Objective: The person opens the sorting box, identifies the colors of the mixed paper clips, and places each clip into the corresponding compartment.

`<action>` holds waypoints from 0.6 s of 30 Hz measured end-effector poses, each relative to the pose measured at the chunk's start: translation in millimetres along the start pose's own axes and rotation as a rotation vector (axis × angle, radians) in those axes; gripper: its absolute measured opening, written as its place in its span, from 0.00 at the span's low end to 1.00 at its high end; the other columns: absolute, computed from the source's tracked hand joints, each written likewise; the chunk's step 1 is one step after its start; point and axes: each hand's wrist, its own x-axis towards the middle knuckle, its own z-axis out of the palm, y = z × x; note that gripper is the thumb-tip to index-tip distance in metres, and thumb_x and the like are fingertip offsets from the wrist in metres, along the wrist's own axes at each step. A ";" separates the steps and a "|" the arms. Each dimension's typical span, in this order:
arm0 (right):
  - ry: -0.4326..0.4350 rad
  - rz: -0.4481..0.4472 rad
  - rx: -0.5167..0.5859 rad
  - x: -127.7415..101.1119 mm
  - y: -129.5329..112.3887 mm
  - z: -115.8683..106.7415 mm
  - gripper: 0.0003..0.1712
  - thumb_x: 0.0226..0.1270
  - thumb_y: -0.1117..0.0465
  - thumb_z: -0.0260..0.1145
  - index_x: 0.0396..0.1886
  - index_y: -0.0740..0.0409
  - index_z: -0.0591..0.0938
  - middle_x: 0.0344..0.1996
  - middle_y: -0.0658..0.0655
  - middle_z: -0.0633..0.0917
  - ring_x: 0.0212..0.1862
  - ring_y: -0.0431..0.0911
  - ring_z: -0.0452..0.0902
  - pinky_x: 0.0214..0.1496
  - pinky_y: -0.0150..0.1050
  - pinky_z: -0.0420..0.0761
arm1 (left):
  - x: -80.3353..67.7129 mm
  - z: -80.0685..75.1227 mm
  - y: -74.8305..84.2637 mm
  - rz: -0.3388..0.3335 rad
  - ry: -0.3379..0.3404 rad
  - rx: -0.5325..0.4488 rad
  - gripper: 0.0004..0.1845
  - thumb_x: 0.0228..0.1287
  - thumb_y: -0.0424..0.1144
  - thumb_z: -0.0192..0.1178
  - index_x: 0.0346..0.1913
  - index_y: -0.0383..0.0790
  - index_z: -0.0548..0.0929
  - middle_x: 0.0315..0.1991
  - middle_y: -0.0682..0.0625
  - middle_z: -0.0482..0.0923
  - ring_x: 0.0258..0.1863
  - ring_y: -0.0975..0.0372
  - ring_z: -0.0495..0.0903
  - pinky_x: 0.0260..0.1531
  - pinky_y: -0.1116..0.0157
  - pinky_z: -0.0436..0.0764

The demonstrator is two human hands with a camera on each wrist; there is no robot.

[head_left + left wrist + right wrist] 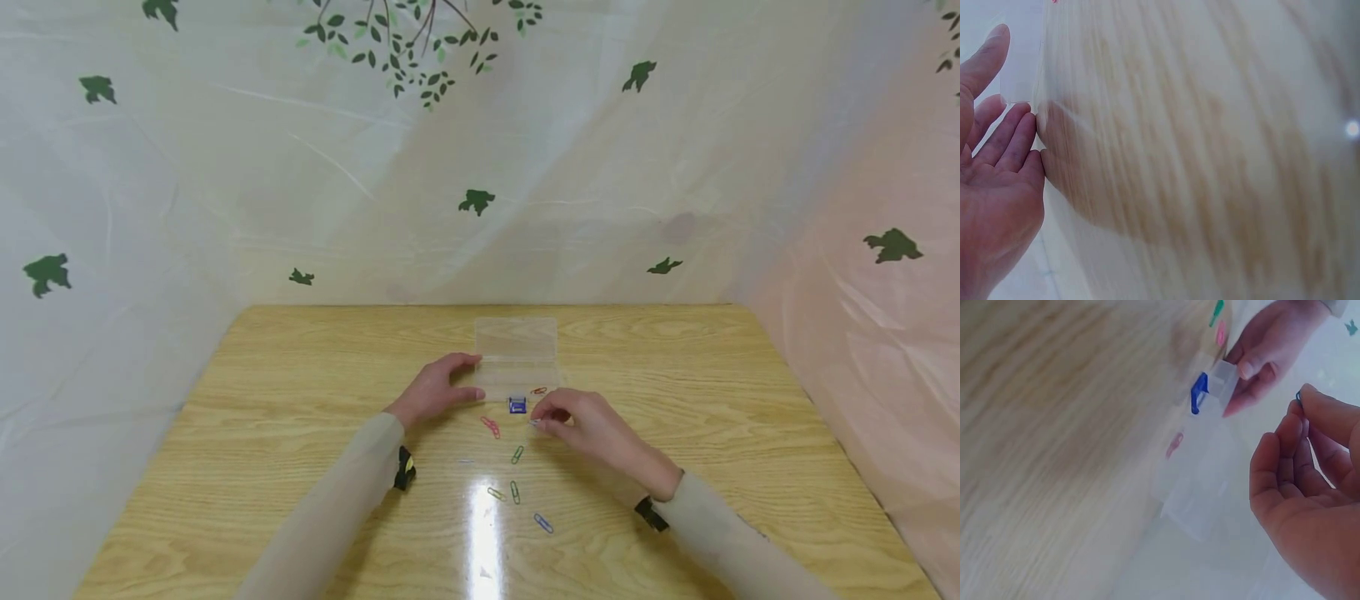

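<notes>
The right hand pinches a paper clip just in front of a clear box whose long axis runs left-to-right on the tabletop, with the left hand loosely spread at its left end.

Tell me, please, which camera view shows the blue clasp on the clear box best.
The right wrist view: the blue clasp appears largest there, on the clear box. The head view shows it whole but small; the left wrist view doesn't show it.

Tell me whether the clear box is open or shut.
Open: in the head view, the lid is swung back at the far side of the box, leaving its inside uncovered.
</notes>
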 end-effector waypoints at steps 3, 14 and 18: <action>0.050 -0.010 0.005 3.1 0.8 -2.4 0.06 0.68 0.68 0.73 0.40 0.53 0.88 0.36 0.45 0.86 0.38 0.37 0.81 0.41 0.33 0.85 | 1.6 -0.7 -0.6 0.000 -0.005 -0.001 0.35 0.66 0.47 0.72 0.74 0.47 0.74 0.73 0.47 0.71 0.75 0.51 0.66 0.76 0.51 0.62; 0.173 0.006 0.050 11.0 4.4 -13.1 0.06 0.67 0.69 0.73 0.40 0.55 0.89 0.39 0.48 0.89 0.39 0.40 0.84 0.42 0.39 0.88 | 2.4 -1.4 -1.3 -0.004 -0.011 -0.017 0.35 0.66 0.47 0.73 0.74 0.46 0.74 0.73 0.47 0.72 0.75 0.51 0.66 0.76 0.52 0.62; 0.202 0.050 0.064 13.1 5.9 -17.2 0.05 0.68 0.68 0.73 0.39 0.54 0.89 0.38 0.47 0.88 0.38 0.40 0.83 0.40 0.39 0.87 | 2.5 -1.8 -1.5 0.002 -0.012 -0.019 0.35 0.66 0.46 0.73 0.74 0.46 0.74 0.73 0.47 0.72 0.75 0.51 0.66 0.76 0.51 0.62</action>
